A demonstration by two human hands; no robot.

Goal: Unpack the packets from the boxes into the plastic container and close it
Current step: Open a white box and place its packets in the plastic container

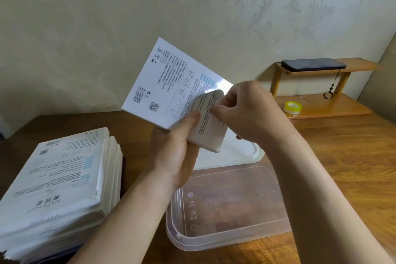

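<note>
My left hand [174, 152] grips a flat white box [165, 83] by its lower corner and holds it tilted above the table. My right hand [242, 111] pinches the box's opened end flap [209, 122]. No packet shows at the opening. Below the hands a clear plastic container [231, 240] stands open on the table with nothing in it. Its white lid [242, 152] lies flat just behind it, partly hidden by the box and my hands. A stack of several more white boxes [62, 178] sits at the left.
A wooden table [347, 156] carries everything. At the back right a small wooden shelf [321, 105] holds a dark phone [312, 64] with a hanging strap and a roll of yellow tape [293, 107]. A patterned wall is close behind.
</note>
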